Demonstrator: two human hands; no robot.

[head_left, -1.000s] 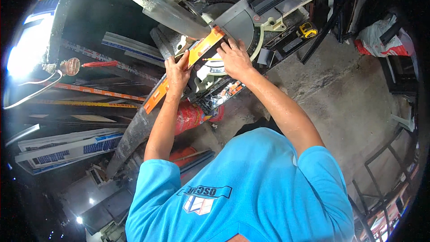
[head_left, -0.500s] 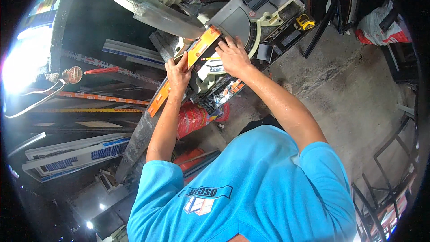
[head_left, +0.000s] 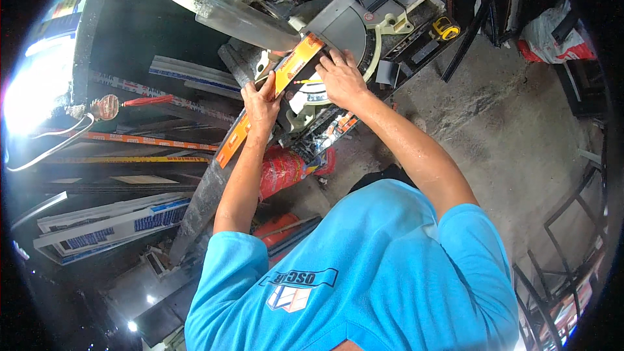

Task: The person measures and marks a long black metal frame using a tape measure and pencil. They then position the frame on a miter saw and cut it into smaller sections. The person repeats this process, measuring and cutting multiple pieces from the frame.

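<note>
At 11 o'clock, your left hand (head_left: pixel 262 107) grips the orange bar (head_left: pixel 299 64), which slants from 7 to 1. Your right hand (head_left: pixel 343 81) is by its top end; I can't tell if it grips. Hold the bar flat and still.

Head-worn fisheye; looks down past shirt (head_left: pixel 377 253) onto nearby hands (head_left: pixel 341 82).

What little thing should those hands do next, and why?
Perhaps mark the orange-faced bar: the left hand grips it, and a thin yellow stick, maybe a pencil, pokes out from the right hand.
</note>
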